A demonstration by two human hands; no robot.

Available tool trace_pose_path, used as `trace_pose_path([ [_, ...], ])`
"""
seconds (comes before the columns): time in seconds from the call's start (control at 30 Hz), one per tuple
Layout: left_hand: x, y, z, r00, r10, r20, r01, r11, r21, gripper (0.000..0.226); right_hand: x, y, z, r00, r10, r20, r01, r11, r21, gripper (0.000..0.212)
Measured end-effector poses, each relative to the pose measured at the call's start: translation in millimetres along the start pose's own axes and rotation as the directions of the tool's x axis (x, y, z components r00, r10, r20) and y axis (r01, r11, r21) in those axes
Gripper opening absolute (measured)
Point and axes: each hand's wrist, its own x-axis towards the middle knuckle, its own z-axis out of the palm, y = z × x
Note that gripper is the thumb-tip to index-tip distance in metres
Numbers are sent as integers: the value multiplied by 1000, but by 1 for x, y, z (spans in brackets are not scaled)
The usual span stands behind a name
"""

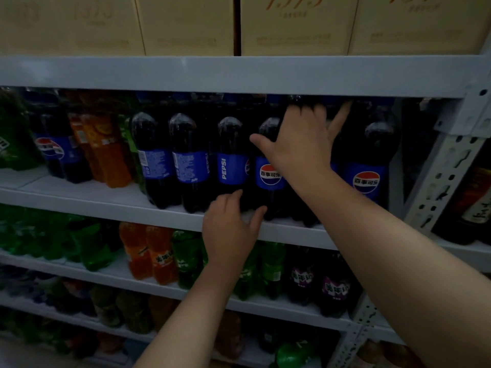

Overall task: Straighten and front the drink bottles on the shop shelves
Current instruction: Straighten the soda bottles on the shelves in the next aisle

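A row of dark Pepsi bottles with blue labels stands on the second white shelf (186, 221). The two leftmost of them (156, 160) show the back of their labels. One bottle (231, 155) shows PEPSI sideways, and the bottle to its right (269, 179) shows the round logo. My left hand (228, 229) is low at the shelf edge, its fingers curled on the base of the sideways-label bottle and its thumb towards the logo bottle. My right hand (300, 139) grips the shoulder of a bottle that it mostly hides, between the logo bottle and another logo bottle (369, 166).
Orange bottles (106, 152) and green bottles (16, 139) stand further left on the same shelf. Cream cartons (292, 25) fill the shelf above, close over the caps. Green, orange and purple-label bottles (334, 288) fill the lower shelves. A perforated metal upright (446, 166) bounds the right.
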Motion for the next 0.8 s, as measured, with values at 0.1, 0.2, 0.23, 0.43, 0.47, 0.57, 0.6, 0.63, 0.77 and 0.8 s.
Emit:
trace_pose_path([
  [0.1, 19, -12, -9, 993, -115, -24, 113, 992, -63, 60, -19, -3, 7, 987, -85, -138, 98, 991, 90, 64],
  [0.2, 29, -8, -8, 982, -176, 71, 182, 980, -85, 72, -36, -10, 15, 945, -176, -276, 243, 942, 232, 46],
  [0.23, 30, -6, -7, 981, -176, 87, 183, 979, -85, 76, -38, -11, 17, 938, -184, -294, 263, 929, 259, 42],
  [0.43, 31, -7, -4, 981, -113, 155, 98, 990, 100, 98, -35, -18, 19, 905, -275, -324, 373, 879, 297, 26],
  [0.47, 31, -7, -4, 983, -108, 151, 94, 991, 99, 98, -33, -20, 18, 887, -315, -337, 419, 856, 304, 25],
  [0.57, 29, -6, -2, 982, -111, 154, 102, 993, 63, 94, -21, -33, 13, 868, -424, -259, 482, 846, 228, 28],
  [0.6, 28, -7, -1, 981, -114, 157, 107, 993, 54, 93, -16, -39, 11, 881, -434, -189, 466, 864, 189, 32],
  [0.63, 28, -7, 0, 980, -117, 158, 111, 993, 45, 93, -12, -44, 11, 900, -421, -115, 435, 888, 151, 37],
  [0.77, 28, -7, 0, 979, -119, 166, 116, 993, 27, 93, 2, -62, 15, 969, -238, 64, 239, 971, -10, 61],
  [0.8, 28, -7, 0, 979, -117, 166, 113, 993, 33, 93, 4, -65, 17, 977, -200, 74, 202, 979, -19, 64],
])
